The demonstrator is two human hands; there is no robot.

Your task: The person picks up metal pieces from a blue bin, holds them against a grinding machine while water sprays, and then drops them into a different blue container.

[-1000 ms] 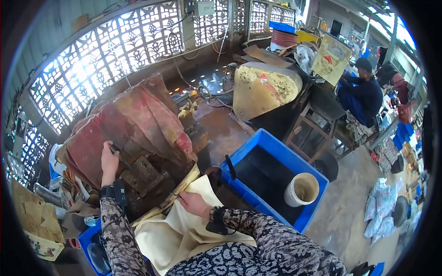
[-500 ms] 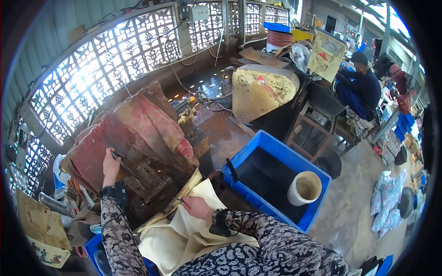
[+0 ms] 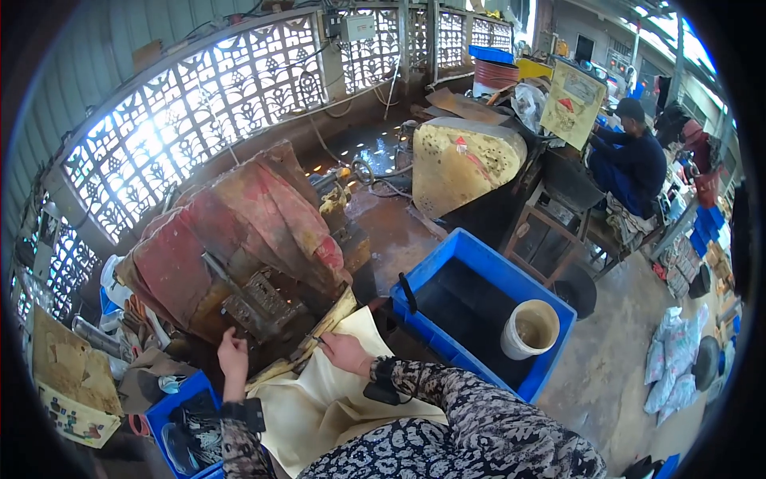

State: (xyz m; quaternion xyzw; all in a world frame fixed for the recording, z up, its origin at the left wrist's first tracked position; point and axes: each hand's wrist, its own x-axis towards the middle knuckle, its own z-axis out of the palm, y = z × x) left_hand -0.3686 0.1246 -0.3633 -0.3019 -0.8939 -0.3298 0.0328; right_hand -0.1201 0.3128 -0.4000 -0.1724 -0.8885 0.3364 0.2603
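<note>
My left hand [image 3: 233, 359] is in front of the machine, below its metal bar [image 3: 219, 271]. Its fingers look loosely apart, and I see nothing in them. My right hand [image 3: 345, 352] is closed above the cream sheet [image 3: 363, 327] over my lap. A small dark tip pokes out from its fingers; the rest is hidden in the grip. Beside that hand runs a worn, yellowish padded edge [image 3: 319, 327]. Behind it stands the dirty machine with a rusty, perforated block [image 3: 259, 299], under a stained reddish cloth [image 3: 239, 215].
To the right is a blue tub [image 3: 479, 371] of dark liquid with a whitish bucket [image 3: 530, 329] in it. A blue crate [image 3: 187, 415] of dark metal pieces stands at lower left. A co-worker [image 3: 630, 156] sits at the back right. White bags [image 3: 670, 359] lie on the floor.
My left hand has let go of the metal bar and come down and nearer to me. My right hand keeps its closed grip in almost the same place. The view has shifted slightly.
</note>
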